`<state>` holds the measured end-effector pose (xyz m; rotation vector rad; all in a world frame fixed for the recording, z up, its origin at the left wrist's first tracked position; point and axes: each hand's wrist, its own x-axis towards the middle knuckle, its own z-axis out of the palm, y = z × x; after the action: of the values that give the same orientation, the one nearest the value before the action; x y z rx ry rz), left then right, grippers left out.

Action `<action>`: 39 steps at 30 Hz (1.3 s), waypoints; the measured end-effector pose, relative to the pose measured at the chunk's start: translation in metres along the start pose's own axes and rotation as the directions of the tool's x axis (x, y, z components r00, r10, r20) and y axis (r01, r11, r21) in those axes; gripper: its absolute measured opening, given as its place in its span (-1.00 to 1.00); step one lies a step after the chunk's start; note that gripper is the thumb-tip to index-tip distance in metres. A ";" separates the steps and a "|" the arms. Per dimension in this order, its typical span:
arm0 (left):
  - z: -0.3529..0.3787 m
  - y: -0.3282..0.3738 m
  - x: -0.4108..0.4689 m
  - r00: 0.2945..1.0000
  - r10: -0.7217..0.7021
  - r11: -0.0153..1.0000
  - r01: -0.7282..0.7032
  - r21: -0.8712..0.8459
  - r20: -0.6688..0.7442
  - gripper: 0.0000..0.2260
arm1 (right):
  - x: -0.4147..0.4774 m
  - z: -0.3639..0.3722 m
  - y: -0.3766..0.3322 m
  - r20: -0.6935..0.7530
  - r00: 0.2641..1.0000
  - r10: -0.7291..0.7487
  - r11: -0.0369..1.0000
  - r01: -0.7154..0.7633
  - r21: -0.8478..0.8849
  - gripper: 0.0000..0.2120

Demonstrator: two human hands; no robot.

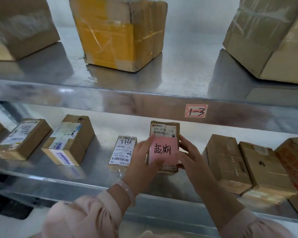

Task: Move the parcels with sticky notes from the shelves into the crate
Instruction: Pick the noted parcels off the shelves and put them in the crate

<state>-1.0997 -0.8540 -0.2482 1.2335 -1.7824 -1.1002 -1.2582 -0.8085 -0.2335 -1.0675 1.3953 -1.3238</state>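
steel shelf (41, 170) bore the sticky-noted parcel (165, 129), seemingly light and stiff; left hand (141, 157) and right hand (191, 155) clasped its long sides.

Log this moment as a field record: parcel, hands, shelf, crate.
parcel: small cardboard box, pink sticky note on its top face
left hand: grips parcel's left edge, thumb on the note
right hand: holds parcel's right edge
place: lower shelf, under label 1-3
neighbouring parcels: no notes visible
crate: not in view
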 end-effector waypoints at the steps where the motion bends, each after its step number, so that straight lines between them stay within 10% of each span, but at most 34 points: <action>1: -0.008 0.000 -0.003 1.000 0.021 0.999 -0.020 0.032 -0.016 -0.39 | -0.001 0.006 -0.003 0.005 1.000 -0.024 1.000 0.024 0.000 -0.66; 16: -0.213 -0.048 -0.116 0.957 0.043 0.997 -0.022 0.077 -0.286 -0.20 | -0.054 0.230 -0.024 0.239 0.967 -0.088 0.996 0.081 0.038 -0.57; 28: -0.436 -0.159 -0.255 0.803 -0.193 0.980 0.181 -0.077 -0.564 -0.13 | -0.119 0.506 -0.015 0.664 0.746 -0.043 0.995 0.092 -0.039 -0.51; 39: -0.561 -0.244 -0.277 0.669 -0.315 0.949 0.232 -0.213 -0.673 -0.25 | -0.094 0.668 0.004 0.752 0.655 0.074 0.970 0.128 -0.207 -0.40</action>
<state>-0.4329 -0.7777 -0.2686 1.6130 -0.9531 -0.7051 -0.5856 -0.8599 -0.2417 -1.5781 0.8867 -0.5644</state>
